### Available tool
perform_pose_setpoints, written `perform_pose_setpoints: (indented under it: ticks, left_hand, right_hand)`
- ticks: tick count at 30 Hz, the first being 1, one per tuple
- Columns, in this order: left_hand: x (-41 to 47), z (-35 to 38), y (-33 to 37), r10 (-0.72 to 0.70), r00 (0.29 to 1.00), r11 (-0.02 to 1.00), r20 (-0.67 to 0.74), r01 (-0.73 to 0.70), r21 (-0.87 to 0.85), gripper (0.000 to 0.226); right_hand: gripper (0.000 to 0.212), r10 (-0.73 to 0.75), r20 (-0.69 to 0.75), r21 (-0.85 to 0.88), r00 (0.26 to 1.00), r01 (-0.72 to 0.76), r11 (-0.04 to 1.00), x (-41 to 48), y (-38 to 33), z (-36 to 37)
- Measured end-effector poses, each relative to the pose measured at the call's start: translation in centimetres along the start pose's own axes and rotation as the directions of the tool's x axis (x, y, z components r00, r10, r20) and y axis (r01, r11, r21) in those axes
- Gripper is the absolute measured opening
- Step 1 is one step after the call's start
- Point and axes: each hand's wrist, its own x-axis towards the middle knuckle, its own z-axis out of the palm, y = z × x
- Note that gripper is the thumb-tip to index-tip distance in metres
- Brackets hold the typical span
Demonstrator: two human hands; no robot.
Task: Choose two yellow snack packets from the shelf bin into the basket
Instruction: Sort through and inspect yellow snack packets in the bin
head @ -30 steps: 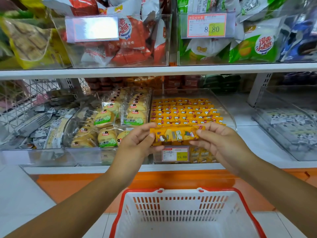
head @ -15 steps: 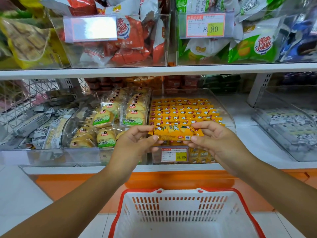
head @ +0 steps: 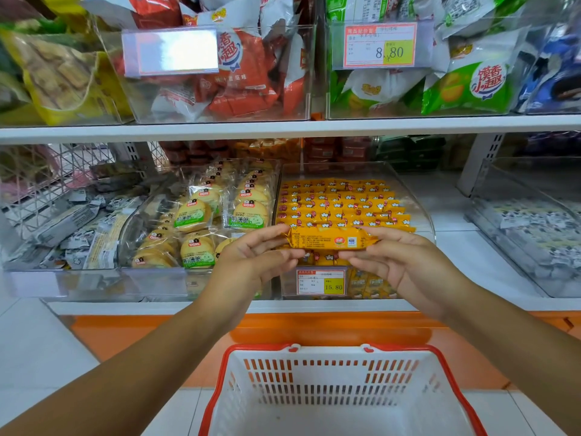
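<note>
Pinching one yellow packet point(head: 330, 242) by its ends, the left hand point(head: 251, 262) and right hand point(head: 399, 262) hold it level just before the shelf bin point(head: 431, 229), label side up, probably for checking; the basket point(head: 314, 377) below shows no packet.

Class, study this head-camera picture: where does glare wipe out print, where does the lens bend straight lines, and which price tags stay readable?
Head view throughout: glare whitens the upper-left label holder; the wide lens tilts the shelf upright at right; the 8.80 tag and 15.80 tag read sharply; fine print on the held yellow packet is too small.
</note>
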Motion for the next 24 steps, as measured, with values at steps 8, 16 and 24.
perform_pose_setpoints:
  ticks: [8, 16, 24]
  left_hand:
    - [0.4, -0.5, -0.4, 0.052, 0.996, 0.989, -0.078, -0.041, 0.141, 0.010]
    - [0.4, 0.2, -1.1, 0.042, 0.998, 0.998, -0.053, -0.040, 0.051, 0.006]
    - [-0.1, 0.7, -0.7, 0.108, 0.989, 0.977, -0.099, -0.087, 0.194, 0.048]
  right_hand:
    - [0.014, -0.062, -0.024, -0.178, 0.998, 0.057, 0.982, -0.1, 0.2, 0.0]
    - [0.012, -0.108, -0.063, -0.206, 0.992, 0.093, 0.974, 0.3, 0.7, 0.3]
    - [0.026, -0.122, -0.061, -0.228, 0.991, 0.105, 0.968, 0.4, 0.9, 0.5]
